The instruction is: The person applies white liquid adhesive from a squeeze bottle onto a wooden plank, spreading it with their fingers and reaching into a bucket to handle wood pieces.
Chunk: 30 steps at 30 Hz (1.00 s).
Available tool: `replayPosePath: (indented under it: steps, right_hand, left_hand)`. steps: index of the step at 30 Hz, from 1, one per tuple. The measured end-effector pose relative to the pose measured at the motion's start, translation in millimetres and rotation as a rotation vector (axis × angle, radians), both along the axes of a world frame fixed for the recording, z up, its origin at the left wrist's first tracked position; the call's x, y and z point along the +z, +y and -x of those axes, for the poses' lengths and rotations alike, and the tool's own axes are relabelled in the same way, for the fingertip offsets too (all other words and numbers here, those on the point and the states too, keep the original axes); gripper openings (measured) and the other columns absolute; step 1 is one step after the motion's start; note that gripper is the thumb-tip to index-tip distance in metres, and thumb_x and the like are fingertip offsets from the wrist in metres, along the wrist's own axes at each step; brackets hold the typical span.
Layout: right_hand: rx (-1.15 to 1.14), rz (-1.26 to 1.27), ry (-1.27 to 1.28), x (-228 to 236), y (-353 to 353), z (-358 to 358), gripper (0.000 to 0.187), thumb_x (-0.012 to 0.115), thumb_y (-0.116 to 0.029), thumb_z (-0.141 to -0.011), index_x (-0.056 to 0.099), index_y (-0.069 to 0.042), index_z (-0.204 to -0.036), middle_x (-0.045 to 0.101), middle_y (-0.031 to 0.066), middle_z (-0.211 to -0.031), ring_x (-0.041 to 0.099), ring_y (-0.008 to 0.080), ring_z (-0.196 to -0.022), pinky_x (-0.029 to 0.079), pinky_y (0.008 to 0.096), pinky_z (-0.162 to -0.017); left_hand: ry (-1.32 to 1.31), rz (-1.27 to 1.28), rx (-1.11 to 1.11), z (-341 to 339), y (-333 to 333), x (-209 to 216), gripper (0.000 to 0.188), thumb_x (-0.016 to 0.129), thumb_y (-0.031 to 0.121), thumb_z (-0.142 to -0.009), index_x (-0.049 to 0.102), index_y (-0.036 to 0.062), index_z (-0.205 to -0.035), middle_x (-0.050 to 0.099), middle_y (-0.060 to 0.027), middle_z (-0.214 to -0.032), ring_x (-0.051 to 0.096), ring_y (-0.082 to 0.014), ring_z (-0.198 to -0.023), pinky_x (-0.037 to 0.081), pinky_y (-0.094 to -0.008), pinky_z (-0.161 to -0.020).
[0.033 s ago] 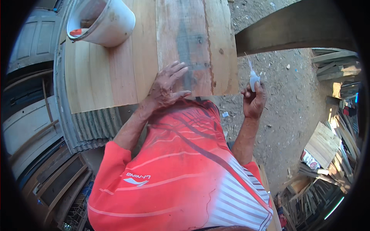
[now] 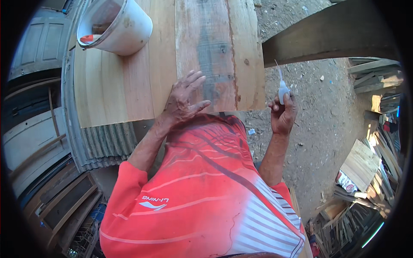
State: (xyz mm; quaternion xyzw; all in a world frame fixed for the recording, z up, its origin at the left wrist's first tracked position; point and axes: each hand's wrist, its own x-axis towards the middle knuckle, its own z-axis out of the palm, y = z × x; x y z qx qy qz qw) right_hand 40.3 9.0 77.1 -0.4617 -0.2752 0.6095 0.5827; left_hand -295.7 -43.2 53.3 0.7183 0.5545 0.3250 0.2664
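My left hand (image 2: pixel 185 99) lies on a panel of joined wooden boards (image 2: pixel 161 64), palm down near its front edge, fingers spread, holding nothing. A bluish-grey stain runs along one board beside its fingertips. Off the panel's right edge, my right hand (image 2: pixel 284 114) grips a small white squeeze bottle (image 2: pixel 283 93) between thumb and fingers. The bottle stands roughly upright, its long thin nozzle pointing up and away from me. A dark reddish-brown line follows the seam between the two rightmost boards.
A white bucket (image 2: pixel 134 32) with a red-and-white item inside stands on the panel's far left. Corrugated sheet (image 2: pixel 109 144) shows below the panel. A large plank (image 2: pixel 331 36) juts in at the upper right. Scrap wood (image 2: pixel 359 165) is piled on the right; old doors (image 2: pixel 41 41) stand left.
My left hand has shifted very slightly left on the boards. The right hand keeps its hold on the squeeze bottle.
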Motion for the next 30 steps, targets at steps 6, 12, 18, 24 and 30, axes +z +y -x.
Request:
replayPosePath:
  steps: [6,12,18,24,30]
  right_hand:
    - [0.215,-0.043,0.004,0,44,-5,0.017,0.065,-0.02,-0.106,0.063,-0.007,-0.118,0.068,0.0076,-0.093,0.058,0.0085,-0.068,0.058,0.0314,-0.072]
    - [0.293,-0.006,0.012,-5,63,-14,0.022,0.069,-0.019,-0.104,0.066,-0.001,-0.117,0.07,0.007,-0.089,0.061,0.0094,-0.069,0.057,0.0291,-0.07]
    - [0.342,0.088,0.037,-13,69,-17,0.023,0.069,-0.02,-0.104,0.066,-0.002,-0.117,0.069,0.0066,-0.088,0.06,0.0096,-0.068,0.057,0.0283,-0.068]
    - [0.349,0.047,0.022,3,81,-23,0.022,0.068,-0.021,-0.104,0.066,-0.002,-0.115,0.068,0.006,-0.087,0.06,0.0102,-0.068,0.057,0.029,-0.068]
    - [0.303,0.054,0.014,-4,65,-40,0.019,0.067,-0.021,-0.105,0.065,-0.004,-0.114,0.066,0.0053,-0.086,0.058,0.0095,-0.068,0.055,0.0288,-0.069]
  left_hand:
    - [0.352,-0.016,0.374,27,-19,1,0.066,0.081,0.032,-0.088,0.059,0.0064,-0.145,0.053,-0.0195,-0.152,0.044,-0.0423,-0.145,0.035,-0.0542,-0.119]
    - [0.568,-0.105,0.675,60,-54,-25,0.06,0.077,0.031,-0.092,0.06,-0.0022,-0.139,0.056,-0.0237,-0.147,0.048,-0.0435,-0.14,0.037,-0.0543,-0.118]
    - [0.572,-0.168,0.754,51,-45,-27,0.051,0.076,0.028,-0.092,0.065,-0.0047,-0.129,0.061,-0.0242,-0.139,0.056,-0.0427,-0.131,0.043,-0.0516,-0.113]
    - [0.539,-0.17,0.74,50,-45,-26,0.05,0.076,0.027,-0.091,0.066,-0.0043,-0.128,0.062,-0.0236,-0.139,0.056,-0.042,-0.131,0.044,-0.0517,-0.112]
    - [0.552,-0.171,0.771,53,-51,-28,0.051,0.076,0.028,-0.091,0.066,-0.0039,-0.129,0.063,-0.0233,-0.137,0.057,-0.0425,-0.13,0.045,-0.0513,-0.112]
